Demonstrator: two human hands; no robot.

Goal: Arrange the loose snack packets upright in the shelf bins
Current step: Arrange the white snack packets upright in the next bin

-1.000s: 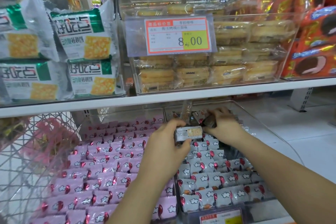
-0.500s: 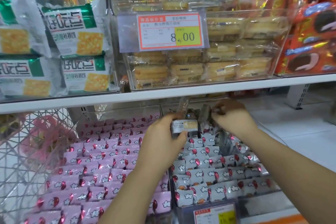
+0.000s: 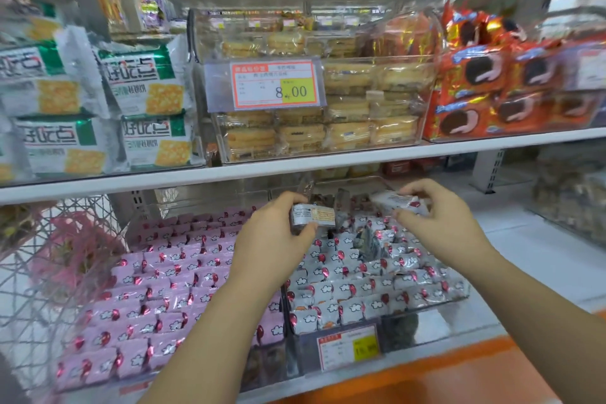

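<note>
Two clear bins stand on the lower shelf. The left bin (image 3: 137,226) holds rows of pink snack packets (image 3: 170,275). The right bin (image 3: 426,328) holds rows of white snack packets (image 3: 354,289) standing upright, with a few dark loose ones near its back. My left hand (image 3: 272,239) pinches one white packet (image 3: 313,215) with its printed back facing me, above the divide between the bins. My right hand (image 3: 442,216) pinches another white packet (image 3: 398,202) lifted above the back of the right bin.
The upper shelf (image 3: 295,164) hangs just above my hands, carrying green cracker packs (image 3: 144,82), a clear bin of yellow cakes (image 3: 328,115) with a price tag (image 3: 275,84), and red biscuit packs (image 3: 492,92). A wire basket (image 3: 49,256) stands left.
My right hand has lifted out of the back of the right bin with a white packet in its fingers. My left hand keeps its packet, almost unmoved.
</note>
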